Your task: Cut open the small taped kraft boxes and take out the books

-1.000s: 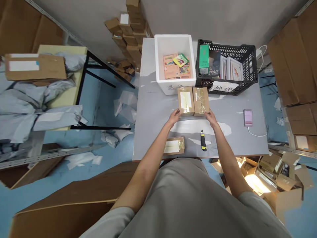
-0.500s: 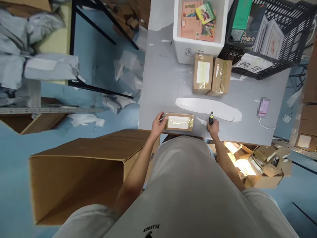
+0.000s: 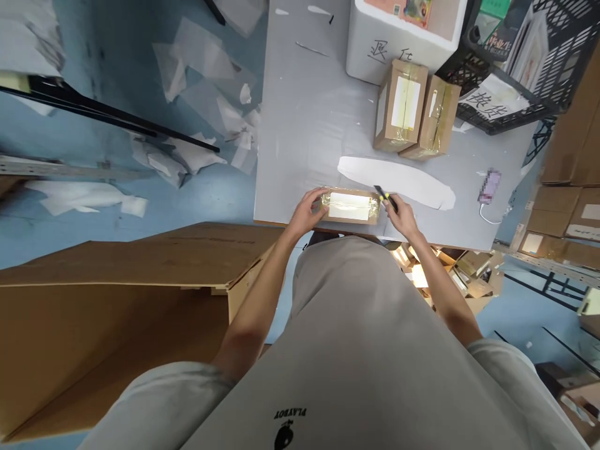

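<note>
A small cardboard box (image 3: 350, 215) with a white label and clear tape lies flat near the table's front edge. My left hand (image 3: 307, 214) grips its left end, with the fingers at the far corner and the thumb on the near side. In my right hand (image 3: 402, 217) is a black and yellow utility knife (image 3: 385, 196), its tip pointing up and left over the box's far right corner. Whether the blade touches the tape, I cannot tell. A long white paper strip (image 3: 398, 181) lies just beyond the box.
Two taped cardboard boxes (image 3: 402, 106) stand before a white foam bin (image 3: 363, 53). A black plastic crate (image 3: 557, 75) holds books at the back right. A phone with a cable (image 3: 490, 186) lies on the right. Left of me gapes a big open carton (image 3: 117, 337).
My right hand has brought the knife leftward from the table to the box's right end, and its tip now points left. My left hand stays on the box. The camera view has shifted.
</note>
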`<state>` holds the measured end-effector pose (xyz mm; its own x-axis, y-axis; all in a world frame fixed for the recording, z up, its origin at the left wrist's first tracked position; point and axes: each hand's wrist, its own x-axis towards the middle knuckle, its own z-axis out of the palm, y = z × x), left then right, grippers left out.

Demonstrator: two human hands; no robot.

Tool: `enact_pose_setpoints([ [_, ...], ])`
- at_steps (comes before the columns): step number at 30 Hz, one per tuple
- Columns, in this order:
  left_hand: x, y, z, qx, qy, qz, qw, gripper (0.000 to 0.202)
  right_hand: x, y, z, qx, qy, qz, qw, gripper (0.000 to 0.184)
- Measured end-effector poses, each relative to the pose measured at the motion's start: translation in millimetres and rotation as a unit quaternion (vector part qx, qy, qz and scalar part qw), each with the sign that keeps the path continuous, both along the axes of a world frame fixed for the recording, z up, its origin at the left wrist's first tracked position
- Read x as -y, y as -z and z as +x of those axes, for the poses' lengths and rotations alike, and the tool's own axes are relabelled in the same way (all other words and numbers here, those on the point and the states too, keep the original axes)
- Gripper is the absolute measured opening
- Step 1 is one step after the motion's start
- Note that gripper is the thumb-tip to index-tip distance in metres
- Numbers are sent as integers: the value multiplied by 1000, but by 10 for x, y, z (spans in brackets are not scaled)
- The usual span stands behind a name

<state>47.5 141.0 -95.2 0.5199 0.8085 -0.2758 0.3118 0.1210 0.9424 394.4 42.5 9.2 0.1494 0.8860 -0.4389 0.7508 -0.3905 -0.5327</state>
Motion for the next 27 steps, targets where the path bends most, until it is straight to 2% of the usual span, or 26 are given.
enact_pose_setpoints([
  [2, -47, 10, -26, 10, 22, -13, 1000, 60, -145, -187, -255, 31, -84, -13, 996, 52],
  [5, -99, 20, -60, 30, 48, -34, 998, 65, -370, -381, -665, 89, -203, -66, 973, 48],
  [9, -133, 43, -70, 54, 64, -49, 995, 68, -632, -503, -1111, 159, -290, -140, 933, 50],
  [12, -132, 67, -58, 63, 66, -44, 995, 69, -751, -530, -1279, 192, -313, -168, 915, 52],
  [16, -121, 91, -43, 67, 72, -41, 994, 70, -802, -548, -1333, 217, -323, -176, 904, 51],
  [27, -111, 111, -37, 86, 64, -53, 993, 75, -833, -616, -1373, 239, -328, -170, 898, 44],
])
